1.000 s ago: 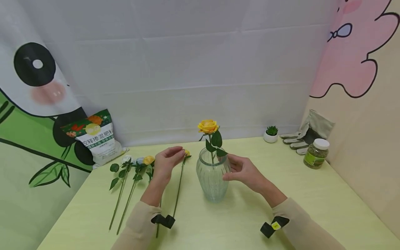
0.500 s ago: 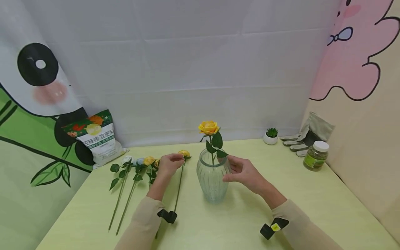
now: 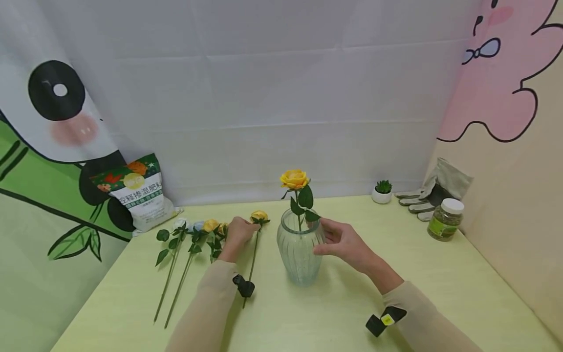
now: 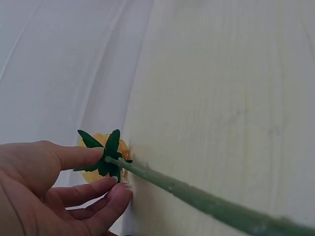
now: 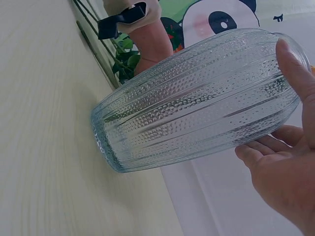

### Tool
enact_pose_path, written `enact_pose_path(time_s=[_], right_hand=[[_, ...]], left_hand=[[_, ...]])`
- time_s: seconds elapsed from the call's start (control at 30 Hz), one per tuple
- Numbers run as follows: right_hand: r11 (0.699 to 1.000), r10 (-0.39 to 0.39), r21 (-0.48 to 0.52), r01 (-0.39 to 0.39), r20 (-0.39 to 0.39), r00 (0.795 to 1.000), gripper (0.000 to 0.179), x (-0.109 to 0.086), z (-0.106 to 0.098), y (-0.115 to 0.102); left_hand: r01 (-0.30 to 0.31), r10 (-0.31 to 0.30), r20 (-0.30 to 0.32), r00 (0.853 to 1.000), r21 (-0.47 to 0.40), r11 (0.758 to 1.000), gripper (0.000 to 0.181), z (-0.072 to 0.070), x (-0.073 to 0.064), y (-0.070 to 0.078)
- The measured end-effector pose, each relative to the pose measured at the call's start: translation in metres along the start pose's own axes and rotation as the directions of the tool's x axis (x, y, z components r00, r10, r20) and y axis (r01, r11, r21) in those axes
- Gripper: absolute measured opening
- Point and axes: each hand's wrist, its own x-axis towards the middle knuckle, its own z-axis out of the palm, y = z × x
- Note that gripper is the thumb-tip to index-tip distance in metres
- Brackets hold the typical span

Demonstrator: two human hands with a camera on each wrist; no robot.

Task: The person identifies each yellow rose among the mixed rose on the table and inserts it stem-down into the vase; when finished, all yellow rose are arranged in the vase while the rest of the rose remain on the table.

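The left hand (image 3: 239, 232) reaches forward over the surface (image 3: 440, 283), forearm slanting in from the near side, wrist bent so the fingers point toward the lying yellow rose (image 3: 259, 215). Seen from the left wrist, the thumb stretches straight to the green sepals (image 4: 110, 158) beneath the bloom, while the other fingers bend loosely on the opposite side of it; whether they have closed into a pinch cannot be told. That rose lies left of the glass vase (image 3: 299, 264), its stem running toward the near edge past the left wrist.

The right hand (image 3: 347, 242) grasps the vase by its upper right side, thumb along the front and fingers curved behind, just below the rim. Its forearm comes diagonally from the lower right, the wrist raised off the surface. The vase stands upright with an upright yellow rose (image 3: 295, 179) in it, bloom and leaves above the mouth.

Beyond the left forearm lie a white flower (image 3: 180, 223), a blue flower (image 3: 196, 226) and more yellow blooms (image 3: 210, 225), heads toward the white backdrop (image 3: 272, 98)
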Motion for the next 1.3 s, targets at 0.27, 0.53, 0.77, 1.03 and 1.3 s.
enact_pose_path(time_s=[0.27,0.53,0.77,1.03,1.3], right_hand=[[1.0,0.003,-0.016,-0.003,-0.004,1.0,0.086,0.0,0.0,0.002],[1.0,0.009,-0.019,-0.009,-0.002,1.0,0.087,0.0,-0.001,0.0],[1.0,0.007,-0.015,-0.007,-0.004,1.0,0.084,0.001,-0.001,0.001],[1.0,0.012,-0.029,-0.012,-0.005,1.0,0.085,0.001,-0.001,0.0],[0.999,0.013,-0.032,-0.013,-0.003,1.0,0.084,0.0,-0.002,0.0]], left_hand=[[0.01,-0.009,-0.052,0.999,0.029,1.0,0.054,0.007,0.009,-0.006],[0.041,-0.04,0.009,0.999,-0.156,0.987,0.021,0.008,0.004,-0.007],[0.111,-0.07,0.118,0.991,-0.382,0.918,0.018,0.007,-0.003,-0.001],[0.121,0.018,0.227,0.974,-0.584,0.803,0.032,-0.018,-0.017,0.021],[0.202,0.115,0.31,0.944,-0.817,0.54,0.029,-0.046,-0.03,0.026]])
